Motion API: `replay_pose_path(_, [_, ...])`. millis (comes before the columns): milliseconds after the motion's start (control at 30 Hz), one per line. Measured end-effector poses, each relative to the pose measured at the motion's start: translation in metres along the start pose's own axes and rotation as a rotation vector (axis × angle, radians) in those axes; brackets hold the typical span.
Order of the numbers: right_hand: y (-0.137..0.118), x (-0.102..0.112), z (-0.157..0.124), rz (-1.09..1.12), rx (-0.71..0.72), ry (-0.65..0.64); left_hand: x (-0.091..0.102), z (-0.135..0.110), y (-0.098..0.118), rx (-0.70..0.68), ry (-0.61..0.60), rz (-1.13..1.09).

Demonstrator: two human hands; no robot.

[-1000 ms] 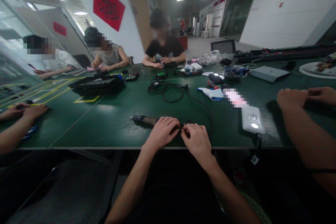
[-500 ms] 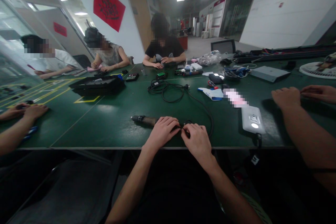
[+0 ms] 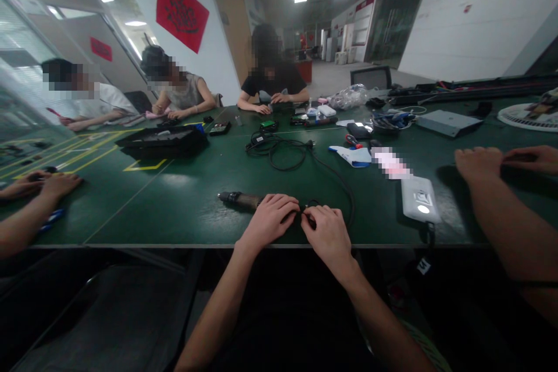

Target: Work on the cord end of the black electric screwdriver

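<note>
An electric screwdriver (image 3: pixel 240 199) lies on the green table near its front edge, its metal tip pointing left. My left hand (image 3: pixel 274 218) is wrapped over the rear part of its body, fingers bent and close together. Beside it, my right hand (image 3: pixel 326 229) pinches at the screwdriver's rear end, where a black cable (image 3: pixel 349 186) runs off. The two hands' fingertips almost meet, and they hide that end, so what exactly the right fingers grip is mostly covered. From there the cable curves back to a loose coil with a plug (image 3: pixel 310 144).
A black tray (image 3: pixel 161 142) stands at the back left. To the right lie a white power bank (image 3: pixel 421 199), a blue-and-white packet (image 3: pixel 352 156) and a red-handled screwdriver (image 3: pixel 352 140). Co-workers' hands rest on the table at left (image 3: pixel 58 185) and right (image 3: pixel 479 164). Other people sit opposite.
My hands stay almost in place at the screwdriver's rear end; the fingertips have shifted only slightly. The neighbour's hand on the right has moved a little to the right.
</note>
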State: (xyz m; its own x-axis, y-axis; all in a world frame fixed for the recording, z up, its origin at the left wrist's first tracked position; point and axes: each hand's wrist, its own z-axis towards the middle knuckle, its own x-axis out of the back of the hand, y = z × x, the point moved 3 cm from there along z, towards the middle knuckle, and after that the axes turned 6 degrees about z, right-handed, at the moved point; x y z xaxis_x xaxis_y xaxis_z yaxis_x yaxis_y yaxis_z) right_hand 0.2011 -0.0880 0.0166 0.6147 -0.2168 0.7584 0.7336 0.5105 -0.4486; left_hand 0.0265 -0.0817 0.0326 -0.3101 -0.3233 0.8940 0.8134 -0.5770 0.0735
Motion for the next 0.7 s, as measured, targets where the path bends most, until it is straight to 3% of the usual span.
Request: replay_pose_path(700, [0.0015, -0.0004, -0.0008, 0.011, -0.002, -0.008, -0.0034, 0.0002, -0.0018, -0.001, 0.019, 0.003])
